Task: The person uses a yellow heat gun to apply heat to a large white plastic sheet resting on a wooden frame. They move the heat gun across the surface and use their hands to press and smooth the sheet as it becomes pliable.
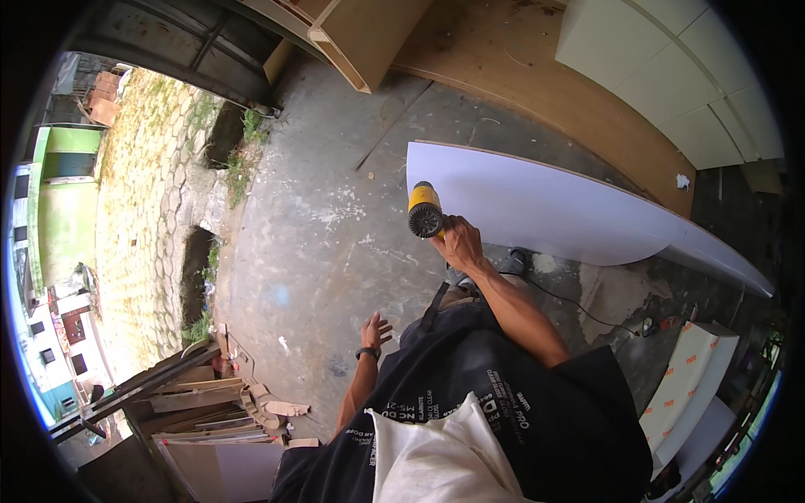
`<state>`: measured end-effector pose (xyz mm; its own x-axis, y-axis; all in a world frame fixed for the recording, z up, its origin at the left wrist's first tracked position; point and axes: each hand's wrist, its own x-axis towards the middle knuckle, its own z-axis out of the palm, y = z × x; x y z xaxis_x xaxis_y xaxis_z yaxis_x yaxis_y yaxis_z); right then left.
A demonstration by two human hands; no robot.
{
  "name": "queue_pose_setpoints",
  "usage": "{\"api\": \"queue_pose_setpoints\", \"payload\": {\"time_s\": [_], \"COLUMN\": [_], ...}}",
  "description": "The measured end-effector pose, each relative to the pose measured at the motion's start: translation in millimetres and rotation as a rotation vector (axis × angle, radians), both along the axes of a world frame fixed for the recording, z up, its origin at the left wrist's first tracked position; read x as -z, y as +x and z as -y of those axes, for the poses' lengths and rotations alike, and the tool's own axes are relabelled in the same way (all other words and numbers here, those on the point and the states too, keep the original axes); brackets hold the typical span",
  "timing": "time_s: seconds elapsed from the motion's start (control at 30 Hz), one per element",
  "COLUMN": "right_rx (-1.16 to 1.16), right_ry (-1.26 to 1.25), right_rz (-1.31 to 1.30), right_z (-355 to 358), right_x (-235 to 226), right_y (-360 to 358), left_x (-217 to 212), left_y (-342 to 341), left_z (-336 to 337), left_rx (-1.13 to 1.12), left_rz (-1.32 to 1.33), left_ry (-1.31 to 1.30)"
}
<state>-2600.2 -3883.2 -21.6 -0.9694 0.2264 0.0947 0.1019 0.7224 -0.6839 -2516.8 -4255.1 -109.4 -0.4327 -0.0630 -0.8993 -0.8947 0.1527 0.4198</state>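
My right hand (461, 245) is wrapped round the handle of a yellow and black heat gun (424, 208). Its round vented back end faces up toward me, while its nozzle is hidden. The tool is over the left end of a long white panel (537, 205), whose right part curves down to a point; I cannot tell whether they touch. Lower down on the left, my left hand (375, 332) hangs beside my body with its fingers apart, holding nothing. A dark band circles that wrist.
A black cord (570, 300) crosses the floor on the right, near my shoe (516, 260). Beyond the panel lies a brown board (503, 92) beside white cabinets (662, 71). Wood scraps (210, 411) are piled at lower left. A wrapped white box (692, 377) stands at right.
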Motion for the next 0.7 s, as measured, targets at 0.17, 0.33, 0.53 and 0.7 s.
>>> {"api": "queue_pose_setpoints", "payload": {"time_s": [0.17,0.33,0.53,0.7], "right_rx": [0.023,0.138,0.334,0.472], "right_ry": [-0.006,0.062,0.166,0.204], "right_rz": [0.029,0.071,0.088,0.122], "right_z": [-2.7,-39.7,-81.4,-92.6], "right_x": [0.1,-3.8,-13.3,-9.6], "right_y": [8.8,53.6,113.6,136.1], "left_x": [3.1,13.2,19.8,21.1], "left_y": [0.2,-2.1,-16.9,-27.3], "left_z": [2.3,-4.1,-23.1,-27.2], "left_rx": [0.018,0.046,0.093,0.103], "left_rz": [0.001,0.015,0.006,-0.022], "left_ry": [0.004,0.028,0.046,0.059]}}
